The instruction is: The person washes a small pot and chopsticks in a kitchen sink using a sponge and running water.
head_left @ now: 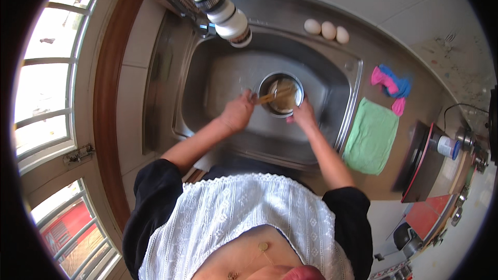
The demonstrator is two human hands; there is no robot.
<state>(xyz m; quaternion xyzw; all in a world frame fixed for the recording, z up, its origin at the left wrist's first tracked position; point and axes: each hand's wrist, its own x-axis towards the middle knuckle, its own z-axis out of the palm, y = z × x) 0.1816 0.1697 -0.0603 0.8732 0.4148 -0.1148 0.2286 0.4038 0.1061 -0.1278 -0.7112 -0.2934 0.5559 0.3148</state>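
Note:
A small round metal pot [263, 84] stands in the steel sink [212, 75], with pale, cloudy contents inside. My left hand [239, 111] is closed at the pot's left side around light wooden chopsticks [265, 98], whose far ends reach into the pot. Whether they touch the bottom I cannot tell. My right hand [304, 113] grips the pot's rim at its lower right, thumb at the edge and fingers partly hidden outside the wall.
A faucet [228, 18] with a white nozzle and yellow lever hangs over the sink's back left. Three eggs [328, 30] lie behind the basin. To the right are a green cloth [372, 136], a pink and blue cloth [392, 82] and a dark, red-edged appliance [418, 163]. Windows [49, 75] line the left.

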